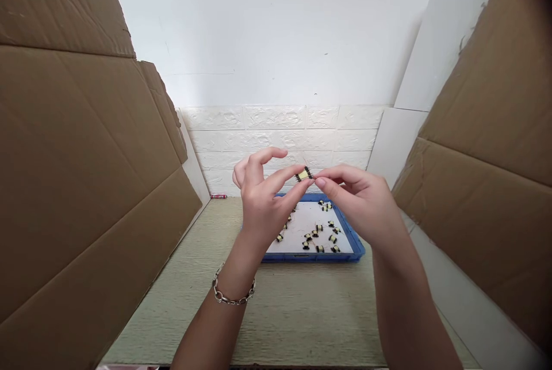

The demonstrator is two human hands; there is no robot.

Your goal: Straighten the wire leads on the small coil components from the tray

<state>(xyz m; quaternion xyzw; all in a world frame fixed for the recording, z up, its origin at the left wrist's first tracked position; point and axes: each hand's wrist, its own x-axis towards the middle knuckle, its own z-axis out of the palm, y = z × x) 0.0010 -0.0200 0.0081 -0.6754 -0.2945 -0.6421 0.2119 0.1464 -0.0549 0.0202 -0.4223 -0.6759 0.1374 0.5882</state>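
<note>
Both hands are raised above a blue tray [356,243] and pinch one small yellow-and-black coil part [303,174] between their fingertips. My left hand [261,200], with a chain bracelet on its wrist, grips the part from the left with thumb and forefinger. From the right, my right hand [362,200] holds the same part. In the tray lie several more of these small yellow-and-black parts [319,235], scattered on a white liner.
The tray sits on a pale green tabletop [276,312]. Tall cardboard sheets [86,186] wall in the left and right [491,186] sides. A white brick-patterned wall [280,134] closes the back. A small red object [218,196] lies at the wall's foot.
</note>
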